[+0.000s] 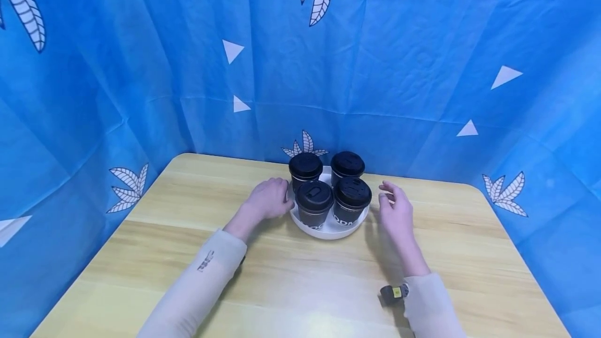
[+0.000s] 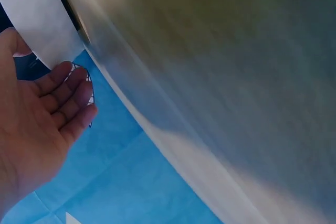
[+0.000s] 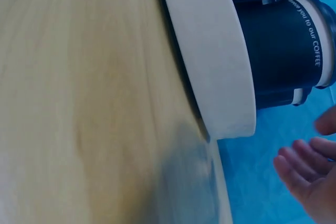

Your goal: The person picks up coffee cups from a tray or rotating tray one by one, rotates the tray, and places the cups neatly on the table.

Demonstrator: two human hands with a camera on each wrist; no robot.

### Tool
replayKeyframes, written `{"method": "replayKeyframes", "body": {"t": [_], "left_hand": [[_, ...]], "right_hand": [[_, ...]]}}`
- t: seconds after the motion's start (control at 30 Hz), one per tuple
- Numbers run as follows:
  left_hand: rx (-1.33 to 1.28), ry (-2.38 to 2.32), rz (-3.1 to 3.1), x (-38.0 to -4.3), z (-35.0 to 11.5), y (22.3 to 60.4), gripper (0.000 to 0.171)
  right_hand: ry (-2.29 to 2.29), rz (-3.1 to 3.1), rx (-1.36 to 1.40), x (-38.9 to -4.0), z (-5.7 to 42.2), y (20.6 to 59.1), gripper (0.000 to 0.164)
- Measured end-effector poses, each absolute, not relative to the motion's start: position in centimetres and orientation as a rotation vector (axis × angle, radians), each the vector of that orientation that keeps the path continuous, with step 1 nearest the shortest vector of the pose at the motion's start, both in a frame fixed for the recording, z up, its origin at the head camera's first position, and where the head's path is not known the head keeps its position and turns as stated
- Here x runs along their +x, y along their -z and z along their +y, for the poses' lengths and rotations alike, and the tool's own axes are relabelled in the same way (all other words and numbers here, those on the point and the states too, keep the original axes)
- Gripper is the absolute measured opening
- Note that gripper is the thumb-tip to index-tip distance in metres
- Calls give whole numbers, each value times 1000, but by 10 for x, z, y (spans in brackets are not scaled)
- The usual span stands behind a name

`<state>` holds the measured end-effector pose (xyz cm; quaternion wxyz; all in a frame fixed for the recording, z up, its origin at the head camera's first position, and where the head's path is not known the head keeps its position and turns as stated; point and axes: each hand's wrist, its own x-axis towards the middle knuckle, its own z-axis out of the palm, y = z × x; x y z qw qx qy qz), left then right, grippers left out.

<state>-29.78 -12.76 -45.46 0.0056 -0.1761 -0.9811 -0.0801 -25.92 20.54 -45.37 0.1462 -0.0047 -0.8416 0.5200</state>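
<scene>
Near the back of the table stands a round white tray (image 1: pixel 328 234) bearing several dark paper coffee cups (image 1: pixel 313 216) with black lids (image 1: pixel 315 195). At its left side is my left hand (image 1: pixel 268 198), thumb near the rim by the front left cup. In the left wrist view, the left hand's loosely bent fingers (image 2: pixel 65 95) lie close to the tray wall (image 2: pixel 44 17); contact cannot be told. My right hand (image 1: pixel 396 213) hovers apart from the tray's right side. The right wrist view shows its curved fingers (image 3: pixel 299 169) holding nothing.
The tray rests on a light wooden table (image 1: pixel 281 280). Behind and beside the table hangs a blue curtain (image 1: pixel 399 67) with white leaf prints, close to the rear cups (image 1: pixel 347 163). A small dark device (image 1: pixel 393 293) sits at my right wrist.
</scene>
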Motion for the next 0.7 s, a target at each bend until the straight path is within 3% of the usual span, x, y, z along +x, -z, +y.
{"method": "replayKeyframes", "body": {"t": [0.33,0.7], "left_hand": [[-578,139,-3029,-296,-128,459,49],[-597,130,-3013,-294,-129,459,55]], "right_hand": [[-1626,-2253,98,-255,193,447,47],[-1788,-2324,261,-255,188,457,62]]}}
